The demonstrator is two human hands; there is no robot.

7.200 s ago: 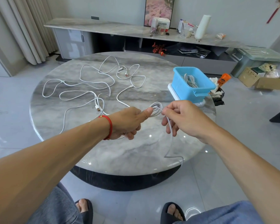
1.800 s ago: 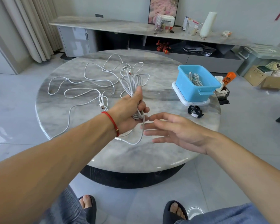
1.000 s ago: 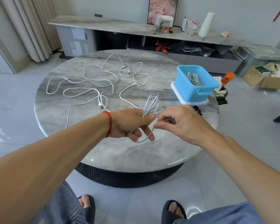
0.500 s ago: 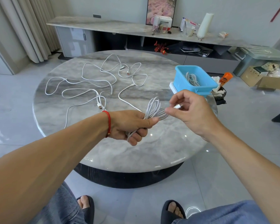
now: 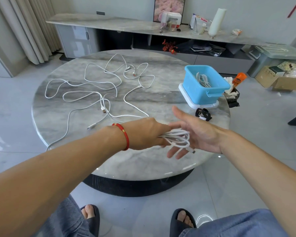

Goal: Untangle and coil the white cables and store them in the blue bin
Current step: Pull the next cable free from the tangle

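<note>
My left hand point(image 5: 143, 132) grips the coiled bundle of thin white cable point(image 5: 178, 138) above the round grey marble table point(image 5: 143, 161); my right hand point(image 5: 195, 132) lies open, palm up, under its loops. The cable seems light, limp and springy, so I should grasp across all loops before carrying it to the blue plastic bin point(image 5: 210, 93).

My left hand point(image 5: 147, 132) covers its own fingers and the near end of the coiled cable point(image 5: 178, 138). Beside the blue bin point(image 5: 206, 86), that little black thing point(image 5: 202, 114) is too small to identify.
</note>
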